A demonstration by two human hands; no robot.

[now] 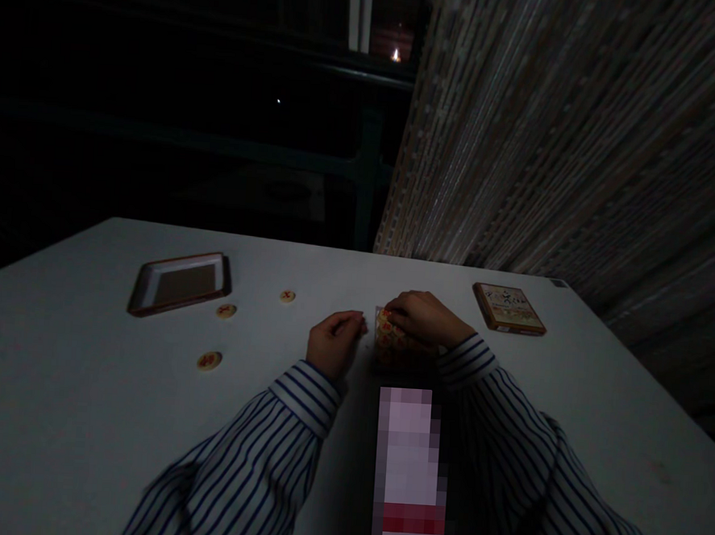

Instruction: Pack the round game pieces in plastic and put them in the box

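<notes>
Discs point(388, 331), packed together, lie beneath the right hand's point(428, 316) fingertips, this hand being nearer; whether it pinches one, I cannot tell. Left hand point(332, 345), fingers curled, is just beside. Beyond its fingers, leftward, lies one loose disc point(287, 296).

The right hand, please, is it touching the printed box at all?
No, the right hand is at the grouped pieces, with tabletop between it and the printed box.

Left hand point(332, 347): fingers loosely curled
Right hand point(425, 317): palm down, fingers bent, pointing left
Arms point(249, 459): both stretched forward
</notes>
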